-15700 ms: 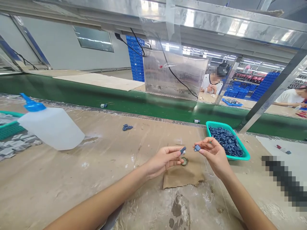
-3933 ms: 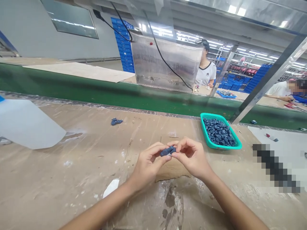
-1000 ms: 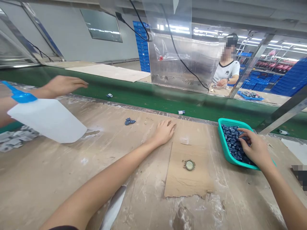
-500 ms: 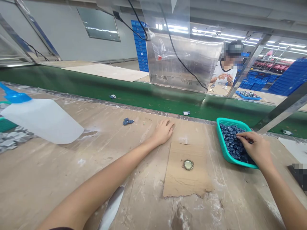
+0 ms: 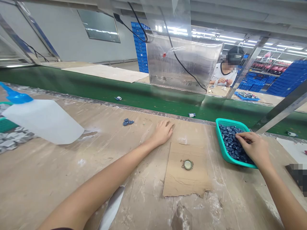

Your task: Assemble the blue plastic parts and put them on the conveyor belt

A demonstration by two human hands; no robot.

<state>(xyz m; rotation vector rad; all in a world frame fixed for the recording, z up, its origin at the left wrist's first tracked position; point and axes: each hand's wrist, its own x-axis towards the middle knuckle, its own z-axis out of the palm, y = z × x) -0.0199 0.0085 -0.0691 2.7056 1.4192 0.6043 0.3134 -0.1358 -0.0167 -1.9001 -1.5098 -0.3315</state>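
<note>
My left hand (image 5: 163, 132) lies palm down on the worktop, fingers stretched out and holding nothing. At the right, my right hand (image 5: 255, 147) reaches over the rim of a green plastic basket (image 5: 222, 145). Its thumb and fingertips are pinched together at the heap of small dark blue pieces (image 5: 231, 140), apparently on one of them; the fingertips partly hide it. Between my hands lies a cardboard sheet (image 5: 177, 182) with a metal bottle cap (image 5: 188, 164) on it, its hollow side up and something pale inside. A few dark blue pieces (image 5: 128, 121) sit left of my left hand.
A white squeeze bottle (image 5: 45, 119) with a blue nozzle stands tilted in view at left, near grey-white pieces (image 5: 13, 139). Beyond the worktop runs a green conveyor belt (image 5: 153, 99) carrying small blue-and-white parts (image 5: 192, 115). Another person (image 5: 225, 75) works behind a metal panel (image 5: 182, 64).
The small parts on the green belt have shifted to the right. My right hand has moved very slightly left at the basket; my left hand stays in place.
</note>
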